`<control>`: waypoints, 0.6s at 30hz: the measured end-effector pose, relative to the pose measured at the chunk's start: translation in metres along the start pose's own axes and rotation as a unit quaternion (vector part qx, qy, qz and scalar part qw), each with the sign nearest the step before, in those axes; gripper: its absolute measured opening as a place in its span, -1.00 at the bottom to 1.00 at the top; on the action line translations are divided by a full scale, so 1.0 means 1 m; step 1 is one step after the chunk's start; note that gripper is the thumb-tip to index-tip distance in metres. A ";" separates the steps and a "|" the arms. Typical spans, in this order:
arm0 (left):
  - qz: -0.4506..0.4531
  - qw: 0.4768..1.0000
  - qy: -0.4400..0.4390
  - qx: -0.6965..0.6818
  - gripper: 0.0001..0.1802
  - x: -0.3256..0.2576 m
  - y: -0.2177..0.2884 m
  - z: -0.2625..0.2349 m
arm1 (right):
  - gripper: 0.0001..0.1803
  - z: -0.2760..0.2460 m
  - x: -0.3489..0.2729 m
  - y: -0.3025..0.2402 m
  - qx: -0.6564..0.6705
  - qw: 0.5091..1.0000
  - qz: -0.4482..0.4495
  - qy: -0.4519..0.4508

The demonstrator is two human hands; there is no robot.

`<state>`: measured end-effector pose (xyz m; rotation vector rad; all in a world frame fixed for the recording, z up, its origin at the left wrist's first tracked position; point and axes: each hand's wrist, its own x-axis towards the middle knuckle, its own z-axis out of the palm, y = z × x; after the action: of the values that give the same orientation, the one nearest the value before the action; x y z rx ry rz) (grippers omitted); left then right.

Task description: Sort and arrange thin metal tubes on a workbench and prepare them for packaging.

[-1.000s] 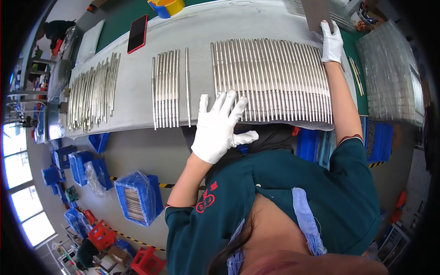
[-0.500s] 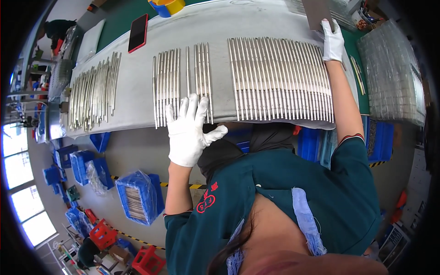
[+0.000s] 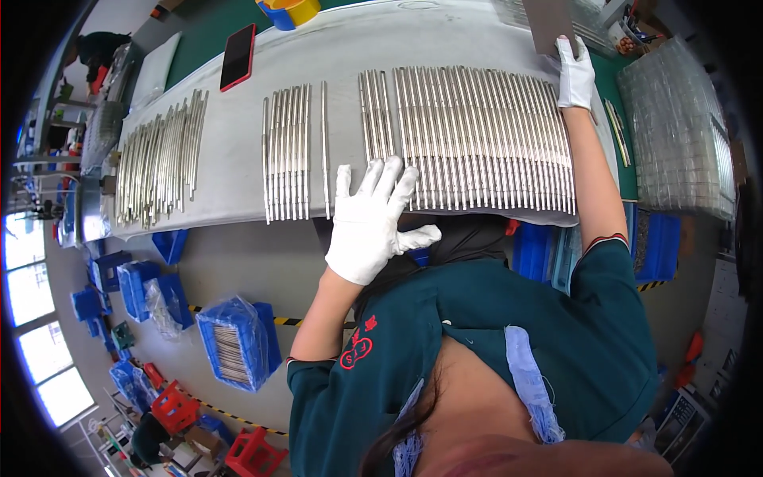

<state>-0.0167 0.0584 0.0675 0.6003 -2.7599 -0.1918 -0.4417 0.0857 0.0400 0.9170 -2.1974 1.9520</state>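
My left hand (image 3: 366, 226), in a white glove, lies palm down with its fingers spread. Its fingertips rest over the near ends of a small group of metal rods (image 3: 375, 111), just left of a wide row of similar silvery rods (image 3: 485, 135). One single rod (image 3: 324, 143) lies apart, and left of it is another small group of rods (image 3: 288, 151). At the far right, my gloved right hand (image 3: 577, 79) grips the edge of a flat grey-brown plate (image 3: 548, 28). How its fingers sit under the plate is hidden.
A looser bunch of rods (image 3: 163, 159) lies on the left of the pale cloth (image 3: 230, 151). Farther back are a red-edged phone (image 3: 238, 57) and a yellow-and-blue tape roll (image 3: 290, 12). Clear plastic trays (image 3: 675, 127) are stacked at right. Blue bins (image 3: 238, 342) stand below the table.
My left hand has slid to the right, and the small group of rods has moved with it, closer to the wide row. The single rod stays behind. My right hand has barely moved.
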 end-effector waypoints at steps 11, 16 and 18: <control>-0.067 0.995 0.014 0.076 -0.01 -0.010 -0.013 -0.013 | -0.42 -0.003 0.011 0.021 0.037 0.999 -0.011 0.010; -0.015 0.997 -0.038 0.058 -0.09 0.013 -0.002 -0.001 | -0.23 0.003 -0.001 -0.006 0.009 0.998 -0.051 0.034; -0.026 0.999 -0.025 0.038 -0.10 0.013 -0.002 0.001 | -0.22 0.006 -0.013 -0.027 0.100 0.994 -0.008 -0.032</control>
<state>-0.0276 0.0513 0.0696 0.6977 -2.8124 -0.1143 -0.4164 0.0848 0.0569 1.0328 -2.0469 2.1947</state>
